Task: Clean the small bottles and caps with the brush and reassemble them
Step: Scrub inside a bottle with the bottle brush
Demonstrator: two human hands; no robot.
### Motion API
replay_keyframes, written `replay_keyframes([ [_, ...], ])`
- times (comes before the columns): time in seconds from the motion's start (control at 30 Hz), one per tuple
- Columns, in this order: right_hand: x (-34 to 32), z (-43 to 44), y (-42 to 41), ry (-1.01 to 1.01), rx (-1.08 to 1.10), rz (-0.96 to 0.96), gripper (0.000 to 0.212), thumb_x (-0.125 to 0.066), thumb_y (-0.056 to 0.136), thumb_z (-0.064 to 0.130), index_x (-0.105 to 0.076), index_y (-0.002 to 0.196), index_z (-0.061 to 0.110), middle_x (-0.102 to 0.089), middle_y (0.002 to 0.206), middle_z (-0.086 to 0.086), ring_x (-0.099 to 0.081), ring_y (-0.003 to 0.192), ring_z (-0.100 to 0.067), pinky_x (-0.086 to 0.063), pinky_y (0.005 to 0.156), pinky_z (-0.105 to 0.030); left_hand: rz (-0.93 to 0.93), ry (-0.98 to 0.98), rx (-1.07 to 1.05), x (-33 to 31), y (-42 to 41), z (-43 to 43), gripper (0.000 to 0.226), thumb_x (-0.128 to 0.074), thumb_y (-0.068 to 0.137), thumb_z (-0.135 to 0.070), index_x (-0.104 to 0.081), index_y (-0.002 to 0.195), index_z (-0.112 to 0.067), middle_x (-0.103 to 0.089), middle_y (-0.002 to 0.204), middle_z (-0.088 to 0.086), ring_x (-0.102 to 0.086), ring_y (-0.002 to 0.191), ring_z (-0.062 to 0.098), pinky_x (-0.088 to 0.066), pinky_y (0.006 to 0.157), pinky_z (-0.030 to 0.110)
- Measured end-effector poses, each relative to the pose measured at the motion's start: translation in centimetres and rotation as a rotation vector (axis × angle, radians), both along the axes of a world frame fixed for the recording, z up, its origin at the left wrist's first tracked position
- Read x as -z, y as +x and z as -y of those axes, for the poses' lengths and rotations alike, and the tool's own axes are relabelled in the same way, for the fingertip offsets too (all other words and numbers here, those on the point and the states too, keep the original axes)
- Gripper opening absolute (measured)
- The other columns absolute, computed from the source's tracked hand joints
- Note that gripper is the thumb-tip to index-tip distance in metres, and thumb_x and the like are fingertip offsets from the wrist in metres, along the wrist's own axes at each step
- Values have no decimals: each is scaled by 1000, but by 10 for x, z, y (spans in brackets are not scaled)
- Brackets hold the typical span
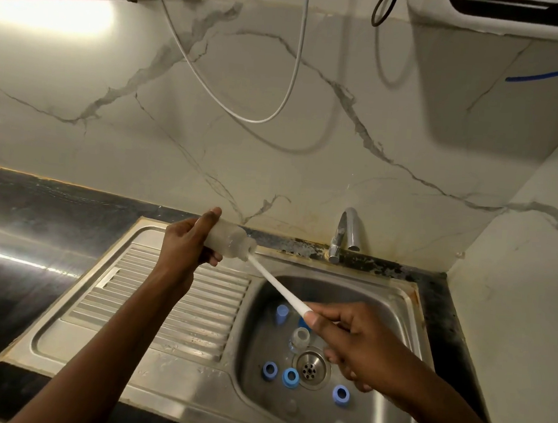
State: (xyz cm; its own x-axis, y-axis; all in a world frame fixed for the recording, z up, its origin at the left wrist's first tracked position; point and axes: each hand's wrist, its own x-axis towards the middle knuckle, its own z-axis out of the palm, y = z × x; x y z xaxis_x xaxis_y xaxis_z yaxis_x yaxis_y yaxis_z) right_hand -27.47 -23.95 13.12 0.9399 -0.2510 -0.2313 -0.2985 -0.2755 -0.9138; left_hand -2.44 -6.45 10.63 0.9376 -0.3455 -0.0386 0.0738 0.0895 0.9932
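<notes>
In the head view, the left grip (191, 238) is curled round a cloudy small bottle (229, 237) at centre left of the frame, above the sink's ribbed drainboard (172, 299). The bottle lies tilted, with its mouth pointing toward the lower right. The white brush (276, 283) runs slantwise from that mouth down to the right grip (354, 342), which pinches its handle end between thumb and fingers above the steel basin (409, 306).

On the basin floor a clear little bottle (300, 338) stands just beside the drain (309, 367). A blue cap (282, 314) is upright to its upper left, and three blue ring caps (290, 376) are spread around the drain. A chrome tap (345, 231) stands behind the basin, and the dark counter (22, 226) fills the left of the frame.
</notes>
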Motion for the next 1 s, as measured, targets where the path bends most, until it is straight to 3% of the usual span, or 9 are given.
replay_keyframes([
  [0.07, -8, -1, -2, 169, -26, -92, 26, -56, 105, 40, -69, 126, 44, -56, 64, -3, -40, 43, -8, -33, 39, -20, 25, 27, 2, 2, 0, 2, 34, -69, 98, -41, -72, 106, -8, -73, 92, 17, -63, 63, 29, -56, 53, 31],
  [0.13, -8, -1, -3, 98, -42, -65, 26, -56, 105, 35, -69, 128, 42, -57, 61, 3, -43, 43, -4, -34, 40, -18, 39, 53, 1, 2, 3, 2, 39, -71, 96, -43, -72, 107, -5, -73, 93, 22, -63, 59, 27, -55, 51, 31],
  [0.23, 1, 1, -1, -333, -69, 59, 33, -56, 106, 37, -62, 138, 39, -65, 66, 23, -62, 58, 1, -47, 56, -14, 28, 75, -5, 3, 9, 0, 43, -73, 94, -46, -73, 105, -5, -73, 92, 26, -62, 57, 28, -53, 49, 31],
  [0.4, 8, 29, -6, -1065, -212, 207, 56, -34, 105, 60, -25, 157, 43, -59, 75, 12, -58, 59, -9, -54, 57, -22, -30, 104, -16, 7, 12, -4, 39, -70, 96, -48, -68, 108, -11, -70, 97, 26, -62, 57, 24, -51, 48, 28],
  [0.5, 5, 39, -3, -1227, -359, 236, 84, -61, 101, 41, 3, 156, 35, -60, 82, 5, -56, 57, -11, -57, 55, -27, -62, 111, -14, 8, 12, -5, 39, -68, 98, -48, -65, 109, -10, -69, 96, 27, -60, 53, 21, -49, 45, 26],
  [0.63, 11, 42, 4, -1252, -299, 403, 78, -76, 91, 29, -26, 150, 21, -64, 75, -3, -56, 47, -14, -55, 43, -28, -116, 75, 0, 4, 11, -2, 44, -67, 99, -48, -63, 111, -6, -68, 91, 26, -57, 50, 20, -48, 42, 26],
  [0.73, 15, 39, 11, -1287, -265, 372, 51, -16, 111, 45, -19, 157, 22, -64, 79, -3, -54, 49, -14, -54, 43, -28, -136, 70, 7, 3, 10, -2, 45, -67, 99, -48, -63, 112, -6, -68, 90, 26, -57, 51, 21, -49, 43, 25],
  [0.87, 20, 35, 9, -1356, -323, 240, 82, 45, 85, 53, 15, 158, 31, -65, 121, -1, -60, 76, -13, -57, 65, -27, -144, 90, 16, 5, 5, 1, 44, -67, 99, -48, -63, 110, -6, -69, 85, 26, -57, 52, 20, -48, 44, 25],
  [1.0, 26, 31, 13, -1312, -209, 227, 65, 21, 98, 57, 8, 158, 34, -67, 102, 3, -58, 66, -13, -56, 58, -23, -114, 122, 30, 10, 3, 5, 48, -68, 98, -48, -64, 113, -2, -69, 90, 26, -58, 50, 19, -48, 43, 25],
])
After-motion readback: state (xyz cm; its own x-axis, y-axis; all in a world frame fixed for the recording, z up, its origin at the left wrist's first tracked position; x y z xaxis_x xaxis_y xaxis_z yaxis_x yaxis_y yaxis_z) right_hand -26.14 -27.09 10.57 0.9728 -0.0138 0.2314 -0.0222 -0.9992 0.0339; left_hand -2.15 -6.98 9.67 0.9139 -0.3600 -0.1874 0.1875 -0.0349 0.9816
